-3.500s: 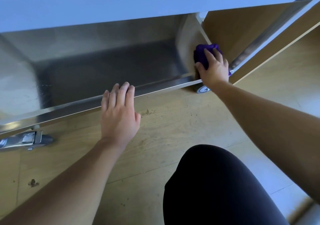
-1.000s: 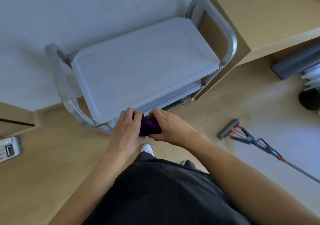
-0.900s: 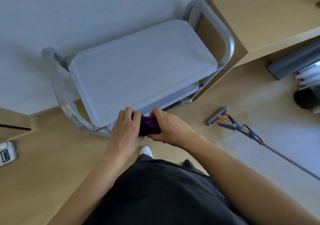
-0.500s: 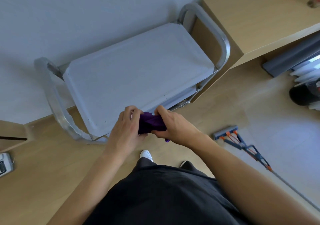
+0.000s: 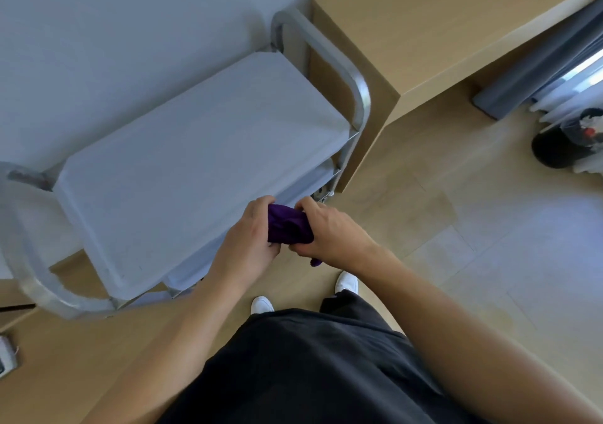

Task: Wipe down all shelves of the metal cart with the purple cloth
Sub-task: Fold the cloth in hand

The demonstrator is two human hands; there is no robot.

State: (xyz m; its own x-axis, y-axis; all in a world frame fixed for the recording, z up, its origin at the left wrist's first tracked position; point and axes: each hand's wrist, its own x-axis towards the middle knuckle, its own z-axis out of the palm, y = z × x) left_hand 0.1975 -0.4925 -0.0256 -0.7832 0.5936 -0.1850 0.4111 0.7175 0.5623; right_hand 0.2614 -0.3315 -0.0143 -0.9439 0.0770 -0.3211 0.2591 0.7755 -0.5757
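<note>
Wooden floor (image 5: 408, 195), metal cart (image 5: 195, 162) at ten o'clock; left hand (image 5: 249, 237) and right hand (image 5: 329, 231) both grip the bunched purple cloth (image 5: 287, 224).

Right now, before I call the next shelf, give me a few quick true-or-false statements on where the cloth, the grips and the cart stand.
1. The left grip and the right grip both hold the purple cloth. True.
2. A wooden desk stands beside one end of the metal cart. True.
3. The cloth lies spread flat on the cart's top shelf. False: it is bunched up between the two grips.
4. The person crouches at the bottom shelf. False: they stand, looking down on the top shelf, white shoes on the floor.
</note>
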